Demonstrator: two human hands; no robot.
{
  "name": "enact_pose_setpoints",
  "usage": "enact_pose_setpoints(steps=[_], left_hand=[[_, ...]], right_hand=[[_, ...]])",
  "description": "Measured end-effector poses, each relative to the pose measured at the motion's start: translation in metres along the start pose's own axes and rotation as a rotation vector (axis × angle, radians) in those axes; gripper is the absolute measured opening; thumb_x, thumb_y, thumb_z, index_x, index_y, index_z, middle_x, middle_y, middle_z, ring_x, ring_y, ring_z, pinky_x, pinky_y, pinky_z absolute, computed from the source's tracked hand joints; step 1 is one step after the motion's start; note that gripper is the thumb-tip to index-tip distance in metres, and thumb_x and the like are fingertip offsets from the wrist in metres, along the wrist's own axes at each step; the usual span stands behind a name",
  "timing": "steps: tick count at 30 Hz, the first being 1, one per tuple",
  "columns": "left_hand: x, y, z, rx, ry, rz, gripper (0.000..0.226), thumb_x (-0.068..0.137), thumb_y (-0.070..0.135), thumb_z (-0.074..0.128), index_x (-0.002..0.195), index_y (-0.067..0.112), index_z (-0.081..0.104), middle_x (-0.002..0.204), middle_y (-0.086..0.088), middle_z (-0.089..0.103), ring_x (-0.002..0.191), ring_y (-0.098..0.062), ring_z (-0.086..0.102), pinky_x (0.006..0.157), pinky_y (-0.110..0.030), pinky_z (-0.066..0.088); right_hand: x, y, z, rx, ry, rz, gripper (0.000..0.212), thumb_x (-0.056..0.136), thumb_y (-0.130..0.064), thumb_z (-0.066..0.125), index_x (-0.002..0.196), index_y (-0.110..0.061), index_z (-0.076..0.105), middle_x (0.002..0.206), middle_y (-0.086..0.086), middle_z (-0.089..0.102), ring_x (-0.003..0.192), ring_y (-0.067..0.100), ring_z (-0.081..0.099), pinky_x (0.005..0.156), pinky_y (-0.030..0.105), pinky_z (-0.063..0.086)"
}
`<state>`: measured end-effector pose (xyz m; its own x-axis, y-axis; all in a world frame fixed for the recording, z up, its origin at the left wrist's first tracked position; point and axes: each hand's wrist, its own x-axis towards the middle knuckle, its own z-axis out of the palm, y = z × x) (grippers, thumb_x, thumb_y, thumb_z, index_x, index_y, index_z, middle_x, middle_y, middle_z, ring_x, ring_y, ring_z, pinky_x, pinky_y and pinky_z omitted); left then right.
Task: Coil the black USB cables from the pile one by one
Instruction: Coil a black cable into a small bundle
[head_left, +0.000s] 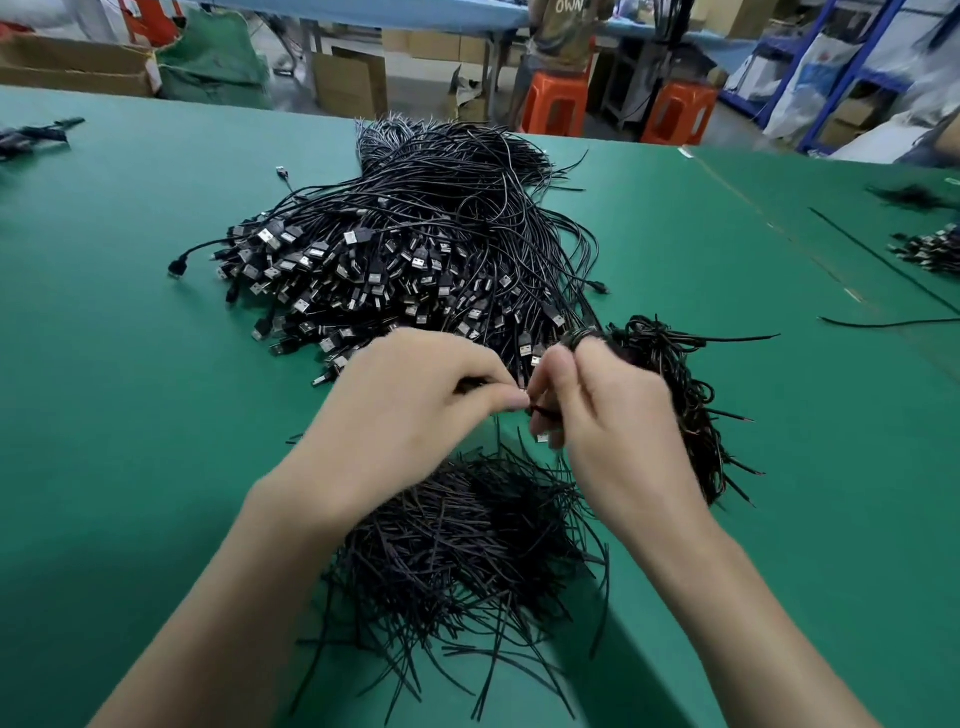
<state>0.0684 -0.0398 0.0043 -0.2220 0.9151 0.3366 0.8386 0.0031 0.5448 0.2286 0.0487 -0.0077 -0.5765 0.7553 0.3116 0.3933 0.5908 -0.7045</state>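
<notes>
A big pile of black USB cables (415, 244) lies on the green table (130, 364), plugs fanned toward me. My left hand (415, 410) and my right hand (602, 415) meet just in front of the pile, both pinching one thin black cable (540, 411) between them. A USB plug hangs below my right fingers. A bundle of coiled cables (685, 395) lies just behind and right of my right hand. Below my hands sits a heap of short black tie wires (467, 545).
More cable bundles lie at the table's right edge (930, 249) and far left (31, 137). A loose long cable (883, 260) crosses the right side. Orange stools (556, 104), cardboard boxes and another person stand beyond the table.
</notes>
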Motion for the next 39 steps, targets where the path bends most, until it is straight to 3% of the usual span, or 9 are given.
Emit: enact_pose_setpoints(steps=[3,9,14,16,19,23,28,33,39], left_hand=[[-0.002,-0.003,-0.009,-0.081,0.023,-0.044,0.03,0.085,0.067,0.061,0.079,0.043,0.079,0.068,0.019,0.07,0.063,-0.006,0.064,0.062,-0.034,0.054],[-0.003,-0.008,-0.015,-0.364,0.098,-0.181,0.012,0.07,0.048,0.086,0.068,0.039,0.08,0.058,0.01,0.07,0.048,-0.006,0.055,0.045,-0.02,0.042],[0.001,-0.01,-0.005,-0.695,0.105,-0.173,0.018,0.067,0.04,0.09,0.073,0.027,0.08,0.067,0.001,0.074,0.06,-0.005,0.064,0.059,-0.016,0.05],[0.002,-0.013,0.0,-0.853,0.038,-0.135,0.019,0.073,0.037,0.086,0.089,0.029,0.082,0.085,-0.009,0.078,0.072,-0.008,0.069,0.069,-0.017,0.054],[0.0,-0.018,0.003,-0.901,-0.171,-0.109,0.035,0.088,0.038,0.07,0.122,0.029,0.076,0.112,-0.028,0.071,0.068,-0.014,0.058,0.058,-0.015,0.042],[0.001,-0.024,0.009,-0.857,-0.153,-0.058,0.023,0.095,0.03,0.068,0.106,0.014,0.081,0.096,-0.01,0.078,0.079,-0.016,0.066,0.071,-0.019,0.049],[0.004,-0.026,0.013,-0.837,-0.058,-0.098,0.012,0.087,0.03,0.076,0.087,0.018,0.078,0.07,0.011,0.07,0.05,-0.001,0.05,0.047,-0.014,0.041],[0.005,-0.026,0.014,-0.756,0.006,-0.123,0.012,0.088,0.034,0.074,0.086,0.022,0.078,0.072,0.008,0.071,0.051,-0.005,0.056,0.05,-0.015,0.046],[0.005,-0.025,0.015,-0.738,0.085,-0.165,0.016,0.087,0.038,0.073,0.086,0.023,0.077,0.061,0.005,0.067,0.049,-0.005,0.06,0.052,-0.01,0.044]], right_hand=[[-0.002,-0.003,0.005,-0.095,-0.162,-0.008,0.044,0.106,-0.046,0.033,0.078,-0.023,0.057,0.063,-0.009,0.053,0.057,0.01,0.048,0.059,0.037,0.04],[-0.001,0.0,-0.005,0.458,-0.557,0.129,0.033,0.099,-0.044,0.041,0.094,-0.024,0.067,0.07,-0.011,0.04,0.067,0.015,0.034,0.066,0.038,0.029],[0.0,-0.004,-0.009,0.549,-0.619,0.043,0.03,0.106,-0.031,0.04,0.1,-0.02,0.067,0.066,-0.009,0.046,0.063,0.013,0.039,0.063,0.028,0.037],[0.0,-0.005,-0.01,0.61,-0.612,0.012,0.03,0.108,-0.025,0.039,0.101,-0.017,0.067,0.064,-0.007,0.049,0.062,0.011,0.042,0.065,0.02,0.039],[-0.001,-0.003,-0.011,0.72,-0.613,0.022,0.031,0.108,-0.024,0.041,0.1,-0.016,0.069,0.061,0.001,0.045,0.06,0.012,0.04,0.066,0.02,0.039],[-0.003,-0.002,-0.012,0.831,-0.67,0.077,0.03,0.107,-0.026,0.043,0.102,-0.016,0.07,0.06,0.0,0.049,0.057,0.013,0.041,0.064,0.017,0.041],[-0.004,-0.006,-0.007,0.875,-0.607,0.158,0.027,0.108,-0.024,0.042,0.102,-0.007,0.062,0.081,0.012,0.074,0.06,0.014,0.059,0.06,0.022,0.046],[-0.01,-0.013,0.004,0.941,-0.395,0.271,0.021,0.1,-0.022,0.054,0.101,-0.001,0.054,0.083,0.011,0.075,0.062,0.012,0.063,0.058,0.021,0.048],[-0.018,-0.012,0.011,0.195,-0.108,0.107,0.024,0.103,-0.043,0.047,0.089,-0.026,0.058,0.08,-0.01,0.059,0.074,0.004,0.054,0.065,0.021,0.04]])
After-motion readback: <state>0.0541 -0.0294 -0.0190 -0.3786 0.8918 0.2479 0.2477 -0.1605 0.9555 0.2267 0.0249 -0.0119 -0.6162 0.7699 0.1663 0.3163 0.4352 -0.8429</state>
